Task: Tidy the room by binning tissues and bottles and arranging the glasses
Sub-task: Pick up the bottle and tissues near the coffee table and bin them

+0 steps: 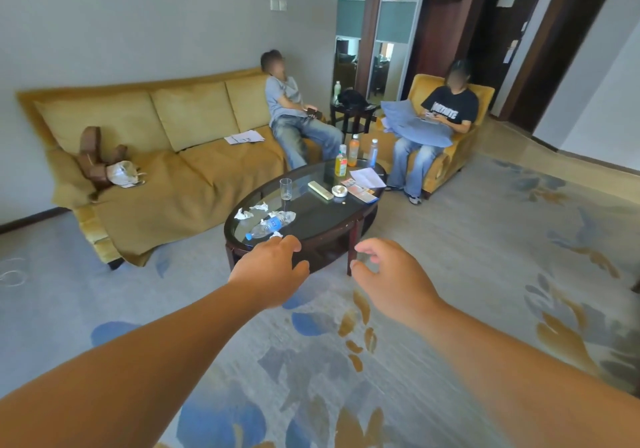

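An oval glass coffee table (322, 236) stands ahead of me. On its near end lies an empty clear bottle (272, 224) with a blue cap, on its side among several crumpled tissues (244, 213). An upright drinking glass (286, 189) stands behind them. Three drink bottles (353, 151) stand at the far end. My left hand (270, 269) reaches out just short of the table's near rim, fingers apart, holding nothing. My right hand (391, 274) hovers beside it, also empty with curled, spread fingers.
A yellow sofa (166, 170) runs along the left wall, with one person seated at its far end. Another person sits in a yellow armchair (446, 160) beyond the table. A remote, ashtray and papers (367, 177) lie on the table. Patterned carpet (467, 274) surrounds it.
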